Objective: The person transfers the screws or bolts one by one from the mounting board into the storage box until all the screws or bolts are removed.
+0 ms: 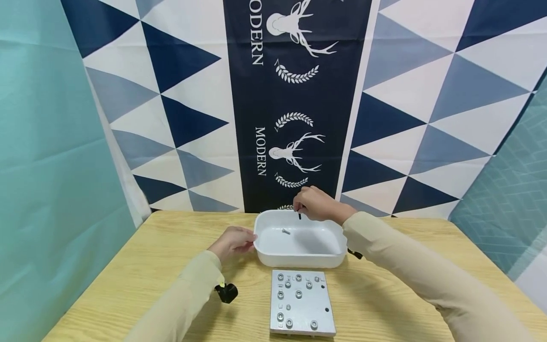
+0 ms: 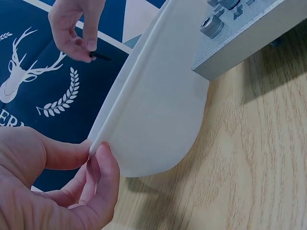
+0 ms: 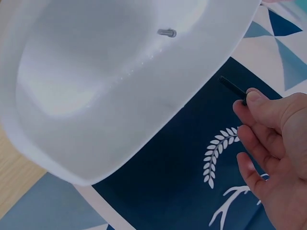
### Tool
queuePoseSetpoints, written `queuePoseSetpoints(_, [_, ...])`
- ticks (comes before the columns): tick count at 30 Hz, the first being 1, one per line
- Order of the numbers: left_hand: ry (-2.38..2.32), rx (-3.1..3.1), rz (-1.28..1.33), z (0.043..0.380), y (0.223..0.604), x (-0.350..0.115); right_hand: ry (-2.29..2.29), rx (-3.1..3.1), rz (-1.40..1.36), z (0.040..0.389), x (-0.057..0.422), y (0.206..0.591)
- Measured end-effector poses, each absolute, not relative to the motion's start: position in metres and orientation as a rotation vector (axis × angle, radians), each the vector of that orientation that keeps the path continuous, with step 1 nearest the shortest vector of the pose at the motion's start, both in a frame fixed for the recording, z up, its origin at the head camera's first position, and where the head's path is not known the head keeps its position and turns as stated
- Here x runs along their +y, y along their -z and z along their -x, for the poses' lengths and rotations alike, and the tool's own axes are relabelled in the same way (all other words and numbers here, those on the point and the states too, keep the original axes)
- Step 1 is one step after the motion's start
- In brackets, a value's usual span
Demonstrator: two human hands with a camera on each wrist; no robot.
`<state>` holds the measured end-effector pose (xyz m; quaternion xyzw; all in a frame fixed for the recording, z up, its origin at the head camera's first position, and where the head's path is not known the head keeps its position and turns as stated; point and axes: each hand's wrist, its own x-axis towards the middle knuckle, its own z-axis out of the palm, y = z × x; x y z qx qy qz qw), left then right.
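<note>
My left hand pinches the left rim of a white plastic tub, thumb on one side and fingers on the other in the left wrist view. Above the tub's far rim, my right hand holds a slim black screw between thumb and fingertips, its free end sticking out. One silver bolt lies on the tub floor. In front of the tub sits a silver metal plate with several socket-head bolts standing in it and a few dark open holes.
The wooden table carries everything, with the tub near its back edge. Right behind hangs a patterned cloth, and a teal curtain is at the left. A small black device is at the left wrist.
</note>
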<state>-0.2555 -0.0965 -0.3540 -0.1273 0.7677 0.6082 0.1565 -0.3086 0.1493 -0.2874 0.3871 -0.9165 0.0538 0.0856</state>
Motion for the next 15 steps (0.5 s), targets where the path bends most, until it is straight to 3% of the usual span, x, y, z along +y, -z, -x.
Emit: queuePoseSetpoints(15, [-1.731,2.204,0.398,0.255,0.352,-0.095,-0.106,-2.670,-1.242,0.292,0.160,0.294])
